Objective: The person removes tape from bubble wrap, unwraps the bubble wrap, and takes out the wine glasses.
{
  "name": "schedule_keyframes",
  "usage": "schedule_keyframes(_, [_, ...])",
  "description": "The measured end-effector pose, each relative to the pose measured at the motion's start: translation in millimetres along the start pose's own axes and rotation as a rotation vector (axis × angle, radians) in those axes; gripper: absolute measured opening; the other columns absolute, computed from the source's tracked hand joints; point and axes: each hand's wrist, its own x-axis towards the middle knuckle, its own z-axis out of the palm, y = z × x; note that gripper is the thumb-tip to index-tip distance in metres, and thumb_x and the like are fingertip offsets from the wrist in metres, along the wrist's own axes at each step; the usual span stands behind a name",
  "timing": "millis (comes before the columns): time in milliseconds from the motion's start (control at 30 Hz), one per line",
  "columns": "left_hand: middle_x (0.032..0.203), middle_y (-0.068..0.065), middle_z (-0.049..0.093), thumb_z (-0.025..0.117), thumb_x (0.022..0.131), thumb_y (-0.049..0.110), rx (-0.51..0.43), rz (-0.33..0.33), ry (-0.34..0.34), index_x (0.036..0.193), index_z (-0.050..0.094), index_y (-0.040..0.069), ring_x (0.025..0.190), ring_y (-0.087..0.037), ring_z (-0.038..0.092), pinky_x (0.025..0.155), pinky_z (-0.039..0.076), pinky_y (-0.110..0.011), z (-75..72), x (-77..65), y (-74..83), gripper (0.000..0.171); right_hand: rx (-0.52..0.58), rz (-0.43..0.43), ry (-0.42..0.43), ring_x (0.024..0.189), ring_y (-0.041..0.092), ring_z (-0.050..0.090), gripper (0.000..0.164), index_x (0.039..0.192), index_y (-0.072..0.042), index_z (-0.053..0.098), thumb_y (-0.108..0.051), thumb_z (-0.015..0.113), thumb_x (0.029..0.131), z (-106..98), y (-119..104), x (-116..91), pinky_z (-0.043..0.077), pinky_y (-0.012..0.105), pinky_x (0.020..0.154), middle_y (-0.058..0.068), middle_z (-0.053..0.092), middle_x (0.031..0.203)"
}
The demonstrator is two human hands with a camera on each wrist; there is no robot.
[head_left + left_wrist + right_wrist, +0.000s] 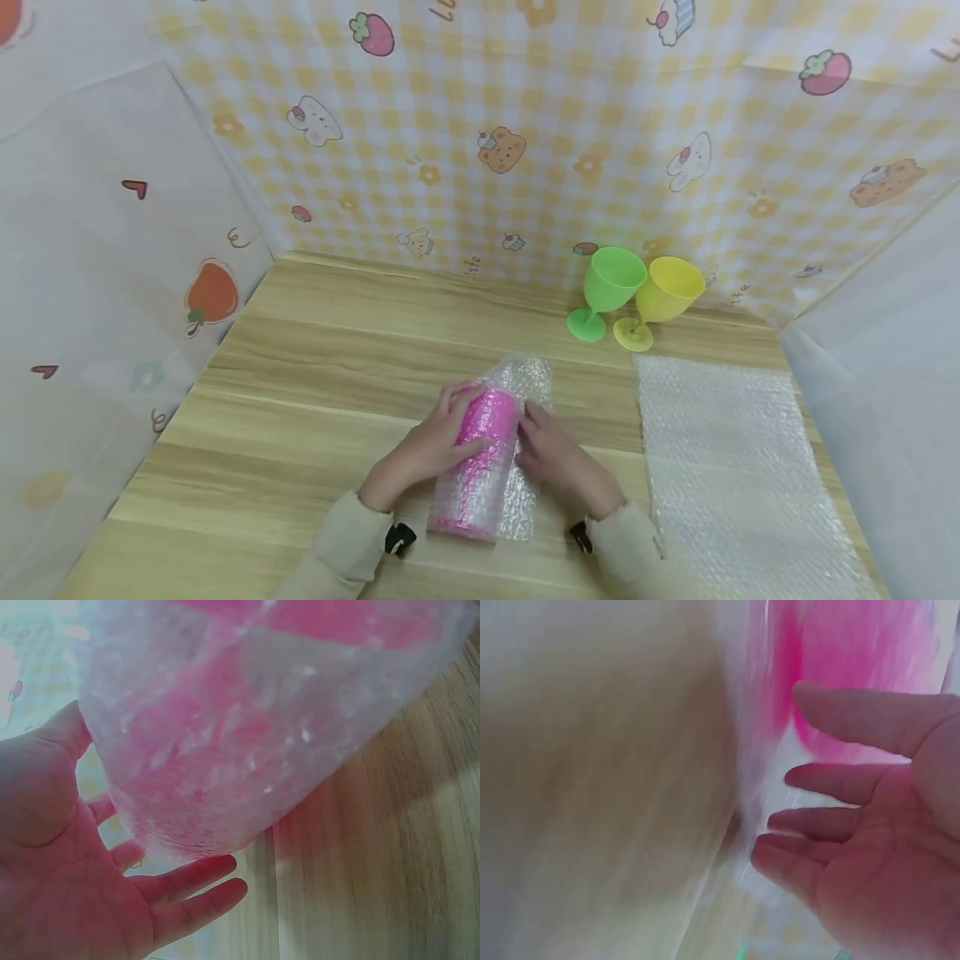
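A pink goblet [491, 414] lies on the wooden table, rolled in clear bubble wrap [519, 508], its wide end away from me. A loose flap of the wrap extends along its right side and beyond its far end. My left hand [423, 450] holds the roll from the left, thumb across the front and fingers around the far end. In the left wrist view that hand [75, 862] has its thumb against the wrap and its fingers spread. Beside the right edge is my right hand [558, 458]; in the right wrist view its fingers [832, 781] are extended and uncurled at the wrap.
A green goblet [613, 279] and a yellow goblet [670, 292] stand close together at the back right. Another bubble wrap sheet [738, 475] lies flat along the table's right side. A checked cloth backdrop [555, 208] hangs behind the table [300, 358].
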Motion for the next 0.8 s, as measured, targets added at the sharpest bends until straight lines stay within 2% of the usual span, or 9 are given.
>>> schedule_keyframes(100, [0.151, -0.016, 0.016, 0.059, 0.089, 0.037, 0.001, -0.001, -0.001, 0.149, 0.018, 0.014, 0.119, -0.043, 0.047, 0.083, 0.051, -0.055, 1.2, 0.5, 0.9, 0.076, -0.039, -0.009, 0.006, 0.138, 0.044, 0.020, 0.070, 0.143, 0.002, 0.028, -0.016, 0.063, 0.085, 10.2, -8.6, -12.0, 0.023, 0.053, 0.110, 0.030, 0.016, 0.149])
schedule_keyframes(233, [0.151, -0.017, 0.015, 0.058, 0.090, 0.036, -0.011, 0.012, -0.003, 0.149, 0.016, 0.013, 0.120, -0.045, 0.045, 0.085, 0.049, -0.058, 2.4, 0.6, 1.5, 0.076, -0.022, 0.013, -0.010, 0.140, 0.043, 0.012, 0.073, 0.144, 0.004, 0.025, -0.014, 0.064, 0.084, 19.0, -9.4, -20.5, 0.020, 0.053, 0.111, 0.029, 0.009, 0.151])
schedule_keyframes(500, [0.152, -0.019, 0.014, 0.061, 0.089, 0.028, -0.060, 0.021, 0.025, 0.149, 0.017, 0.010, 0.131, -0.044, 0.033, 0.097, 0.039, -0.060, 0.3, -1.5, 5.6, 0.076, 0.175, 0.024, 0.034, 0.140, 0.043, 0.001, 0.076, 0.146, -0.001, 0.024, -0.003, 0.063, 0.080, 30.0, -3.8, -21.2, 0.013, 0.056, 0.111, 0.028, 0.002, 0.151])
schedule_keyframes(600, [0.153, -0.020, 0.013, 0.063, 0.087, 0.028, 0.020, 0.013, 0.068, 0.149, 0.018, 0.009, 0.135, -0.042, 0.027, 0.102, 0.033, -0.060, 2.0, -4.3, 14.8, 0.079, 0.211, 0.016, 0.058, 0.140, 0.044, 0.000, 0.076, 0.146, -0.003, 0.025, 0.000, 0.062, 0.079, 32.9, -4.3, -21.3, 0.013, 0.058, 0.110, 0.030, 0.001, 0.151])
schedule_keyframes(700, [0.153, -0.020, 0.015, 0.065, 0.084, 0.034, 0.172, 0.009, 0.114, 0.148, 0.020, 0.009, 0.137, -0.041, 0.022, 0.107, 0.027, -0.059, 6.2, -7.8, 27.8, 0.082, 0.234, 0.012, 0.064, 0.140, 0.044, -0.002, 0.077, 0.146, -0.006, 0.025, 0.001, 0.061, 0.079, 34.3, -5.1, -21.5, 0.013, 0.059, 0.109, 0.030, 0.000, 0.151])
schedule_keyframes(800, [0.151, -0.019, 0.021, 0.067, 0.080, 0.041, 0.304, -0.004, 0.132, 0.146, 0.025, 0.008, 0.137, -0.040, 0.023, 0.107, 0.028, -0.058, 11.0, -12.0, 40.4, 0.085, 0.228, 0.012, 0.064, 0.140, 0.043, -0.002, 0.076, 0.146, -0.007, 0.027, 0.002, 0.060, 0.079, 34.9, -4.8, -21.3, 0.013, 0.059, 0.109, 0.029, -0.001, 0.151])
